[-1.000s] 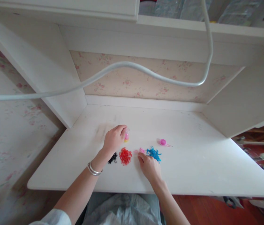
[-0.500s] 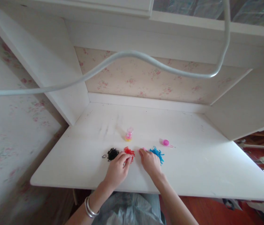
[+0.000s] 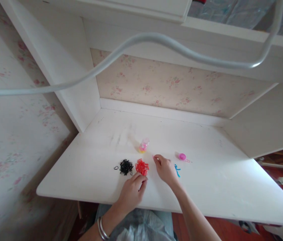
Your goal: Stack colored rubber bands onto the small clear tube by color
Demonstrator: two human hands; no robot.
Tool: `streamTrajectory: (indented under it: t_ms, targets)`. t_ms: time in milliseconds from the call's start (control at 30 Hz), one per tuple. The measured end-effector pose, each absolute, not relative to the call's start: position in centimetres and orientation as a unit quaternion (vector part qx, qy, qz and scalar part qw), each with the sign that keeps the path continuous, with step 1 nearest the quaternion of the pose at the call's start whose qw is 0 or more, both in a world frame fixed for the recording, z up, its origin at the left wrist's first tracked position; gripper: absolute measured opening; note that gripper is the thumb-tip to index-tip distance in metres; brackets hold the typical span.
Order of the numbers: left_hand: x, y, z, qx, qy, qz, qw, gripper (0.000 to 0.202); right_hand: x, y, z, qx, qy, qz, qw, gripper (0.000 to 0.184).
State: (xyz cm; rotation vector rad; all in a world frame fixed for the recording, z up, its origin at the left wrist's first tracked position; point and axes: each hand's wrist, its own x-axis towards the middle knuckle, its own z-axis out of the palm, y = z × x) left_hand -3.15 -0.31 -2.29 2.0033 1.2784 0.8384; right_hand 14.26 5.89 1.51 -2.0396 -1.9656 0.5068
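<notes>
My left hand (image 3: 133, 190) is closed, thumb and fingers together, at the near edge of a pile of small red loops (image 3: 142, 166). What its fingertips hold, if anything, is too small to tell. My right hand (image 3: 166, 170) pinches a small pink piece (image 3: 153, 156), whose end shows at the fingertips. Under and behind that hand lies a pile of blue loops (image 3: 177, 170), mostly hidden by it. Left of the red pile sits a pile of black loops (image 3: 126, 167), with a single black loop (image 3: 116, 167) apart from it.
Behind the red pile stands a small clear container (image 3: 144, 146) with pink and yellow in it. A round magenta object (image 3: 182, 156) with a pale pink loop lies to the right. The white desk (image 3: 81, 174) has a side panel, and a white cable (image 3: 141, 37) crosses above.
The view has shifted, so the desk things sit slightly right and lower. My left hand has drawn back from the red pile towards me. My right hand covers more of the blue pile.
</notes>
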Motion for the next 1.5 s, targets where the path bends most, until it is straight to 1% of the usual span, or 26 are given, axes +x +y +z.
streamTrajectory:
  t_ms: [67, 133, 233, 333, 400, 500, 600, 700, 767, 833, 900, 1000, 1133, 1200, 1267, 1367, 1500]
  targets:
    - [-3.2, -0.4, -2.4, 0.766, 0.482, 0.307, 0.294, 0.022, 14.0, 6.7, 3.0, -0.68, -0.659, 0.212, 0.241, 0.034]
    - [-3.2, -0.4, -2.6, 0.771, 0.483, 0.298, 0.287, 0.022, 13.6, 7.6, 4.5, -0.655, -0.632, 0.255, 0.327, 0.038]
    - [-3.2, -0.5, -2.8, 0.772, 0.489, 0.291, 0.283, 0.021, 12.6, 9.1, 6.2, -0.615, -0.581, 0.348, 0.404, 0.04]
    - [-3.2, -0.5, -2.8, 0.772, 0.495, 0.285, 0.278, 0.022, 11.6, 10.5, 6.6, -0.589, -0.521, 0.437, 0.436, 0.042]
    - [-3.2, -0.5, -2.7, 0.773, 0.497, 0.281, 0.275, 0.022, 11.3, 11.2, 6.5, -0.588, -0.494, 0.459, 0.447, 0.042]
    - [-3.2, -0.5, -2.6, 0.776, 0.498, 0.279, 0.268, 0.022, 11.2, 11.6, 6.0, -0.59, -0.487, 0.459, 0.452, 0.042]
    - [-3.2, -0.5, -2.6, 0.777, 0.499, 0.278, 0.266, 0.022, 11.4, 11.4, 5.6, -0.598, -0.511, 0.428, 0.444, 0.041]
    - [-3.2, -0.5, -2.7, 0.777, 0.498, 0.277, 0.268, 0.022, 11.9, 10.4, 5.0, -0.614, -0.553, 0.374, 0.42, 0.038]
    - [-3.1, -0.5, -2.8, 0.779, 0.496, 0.277, 0.266, 0.022, 12.2, 9.4, 4.4, -0.621, -0.591, 0.349, 0.378, 0.035]
    - [-3.1, -0.5, -2.8, 0.782, 0.492, 0.277, 0.263, 0.021, 12.4, 8.4, 3.7, -0.629, -0.639, 0.319, 0.307, 0.032]
    - [-3.1, -0.5, -2.8, 0.787, 0.489, 0.275, 0.258, 0.021, 12.4, 7.7, 3.0, -0.636, -0.687, 0.274, 0.22, 0.029]
    - [-3.0, -0.5, -2.8, 0.791, 0.487, 0.272, 0.252, 0.021, 12.0, 7.3, 2.2, -0.65, -0.723, 0.212, 0.101, 0.029]
    - [-2.9, -0.6, -2.7, 0.793, 0.486, 0.273, 0.246, 0.022, 11.3, 8.0, 2.0, -0.651, -0.74, 0.168, -0.011, 0.032]
    - [-2.9, -0.6, -2.8, 0.793, 0.485, 0.276, 0.244, 0.022, 11.0, 8.5, 2.1, -0.642, -0.749, 0.158, -0.039, 0.031]
    - [-2.9, -0.7, -2.8, 0.793, 0.486, 0.276, 0.241, 0.021, 10.8, 8.8, 2.1, -0.639, -0.752, 0.154, -0.049, 0.029]
    - [-2.9, -0.7, -2.9, 0.796, 0.486, 0.275, 0.235, 0.02, 10.5, 9.0, 1.9, -0.641, -0.752, 0.146, -0.049, 0.028]
    - [-2.9, -0.6, -2.9, 0.799, 0.486, 0.269, 0.231, 0.02, 10.7, 8.3, 2.2, -0.649, -0.748, 0.135, -0.036, 0.033]
